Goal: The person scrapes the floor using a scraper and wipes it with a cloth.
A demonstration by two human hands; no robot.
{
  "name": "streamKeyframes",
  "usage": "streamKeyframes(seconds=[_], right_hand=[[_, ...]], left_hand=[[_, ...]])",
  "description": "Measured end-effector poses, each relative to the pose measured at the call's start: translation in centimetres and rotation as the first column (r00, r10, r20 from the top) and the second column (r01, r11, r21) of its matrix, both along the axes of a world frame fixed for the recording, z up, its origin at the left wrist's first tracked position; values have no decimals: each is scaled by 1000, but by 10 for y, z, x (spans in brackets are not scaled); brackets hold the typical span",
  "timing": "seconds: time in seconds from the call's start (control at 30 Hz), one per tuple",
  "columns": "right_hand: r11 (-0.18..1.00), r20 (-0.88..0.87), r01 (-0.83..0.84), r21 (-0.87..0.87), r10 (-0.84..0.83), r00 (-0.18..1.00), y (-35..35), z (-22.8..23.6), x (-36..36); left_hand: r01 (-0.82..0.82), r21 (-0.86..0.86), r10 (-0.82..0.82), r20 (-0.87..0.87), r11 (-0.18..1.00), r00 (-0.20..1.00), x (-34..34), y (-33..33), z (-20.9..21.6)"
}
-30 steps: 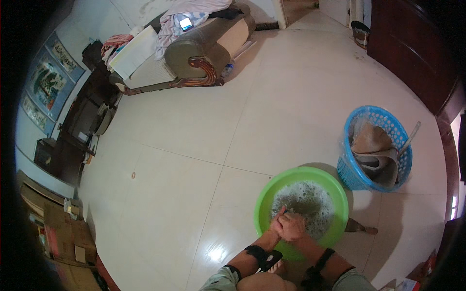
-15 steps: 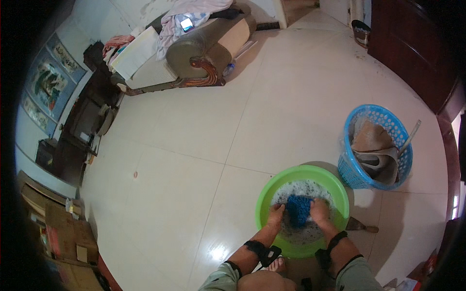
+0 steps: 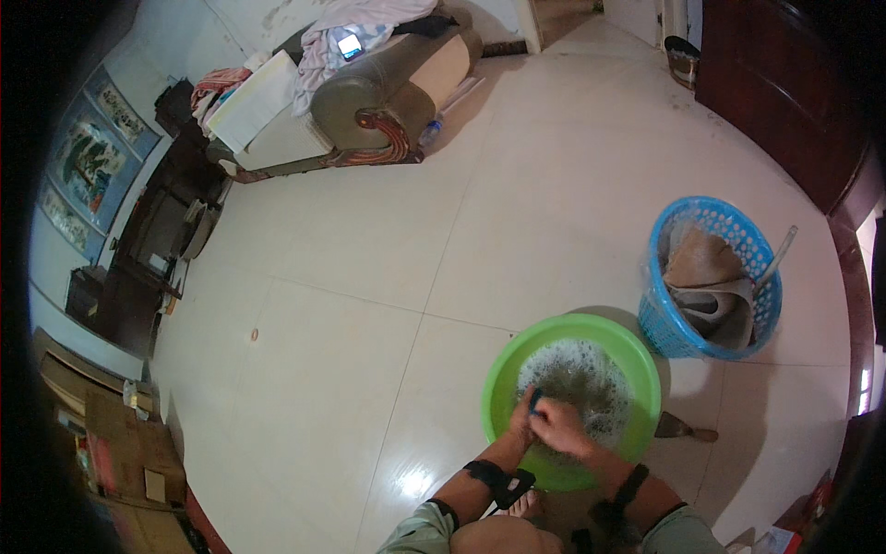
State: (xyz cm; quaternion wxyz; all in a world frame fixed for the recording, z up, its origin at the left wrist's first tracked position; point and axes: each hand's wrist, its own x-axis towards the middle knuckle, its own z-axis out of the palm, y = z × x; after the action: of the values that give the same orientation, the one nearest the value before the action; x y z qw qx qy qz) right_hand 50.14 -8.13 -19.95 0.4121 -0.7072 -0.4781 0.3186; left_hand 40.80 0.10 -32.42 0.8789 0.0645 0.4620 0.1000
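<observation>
A round green basin [image 3: 496, 369] of grey, sudsy water [image 3: 591, 369] stands on the floor in front of me. Over its left part my two hands are pressed close together. Between them shows a small bit of a blue nubby cloth [image 3: 535, 397], bunched up and mostly hidden by my fingers. My left hand [image 3: 521, 419] is closed on the cloth from the left. From the right, my right hand [image 3: 558, 425] is closed in a fist against it. Black straps with small devices sit on both forearms.
A blue plastic basket [image 3: 660, 319] holding brown and grey sheets stands right behind the basin. Beside the basin's right rim lies a scraper [image 3: 688, 428] with a wooden handle. A sofa [image 3: 351, 97] piled with cloths is at the far left, and cardboard boxes [image 3: 134, 434] line the left.
My right hand has moved left to meet my left hand. The blue cloth, spread between the hands before, is now bunched up in them.
</observation>
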Motion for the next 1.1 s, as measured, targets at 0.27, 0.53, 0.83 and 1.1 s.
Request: streamKeyframes(seconds=[0.27,0.53,0.83,1.1], right_hand=[[967,504,42,252,-168,847,10,0,9],[946,216,309,-95,-284,934,-7,-97,61],[891,269,-111,-439,248,931,-13,-69,58],[987,-404,157,-26,-154,902,0,-40,27]], left_hand=[[-75,121,63,104,990,993,19,-16,37],[162,283,-85,-266,945,960,42,-23,106],[121,396,-6,-280,910,960,9,-7,12],[102,68,-98,-59,992,993,21,-8,75]])
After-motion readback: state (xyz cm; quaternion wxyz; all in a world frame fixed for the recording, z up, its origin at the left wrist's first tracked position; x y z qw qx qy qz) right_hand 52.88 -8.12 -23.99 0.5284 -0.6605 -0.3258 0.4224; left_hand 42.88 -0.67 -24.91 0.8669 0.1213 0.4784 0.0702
